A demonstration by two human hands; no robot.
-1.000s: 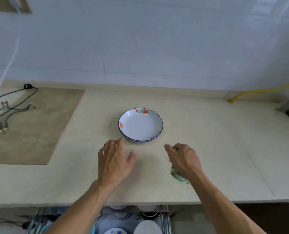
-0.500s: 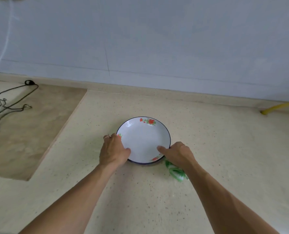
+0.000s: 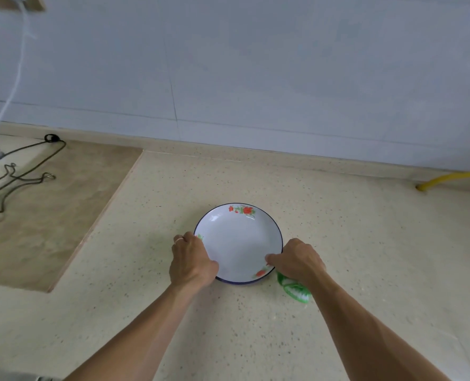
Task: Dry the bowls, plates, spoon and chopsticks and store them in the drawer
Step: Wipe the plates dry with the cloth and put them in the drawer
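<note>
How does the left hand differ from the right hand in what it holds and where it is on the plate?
The left hand grips only the plate, at its left rim; the right hand grips the right rim and also holds a green cloth. The left hand wears a ring; the right shows none. Both have the thumb over the rim.

white plate (image 3: 239, 243) — red flowers, blue rim, green-white cloth (image 3: 297, 290)

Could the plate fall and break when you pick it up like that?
It might. The right hand grips the plate by its rim while also holding the green cloth bunched under the palm, so that grip could slip. The left hand holds only the opposite rim, so the plate could tilt if lifted unevenly. The cloth's loose end trails on the counter and could drag.
</note>
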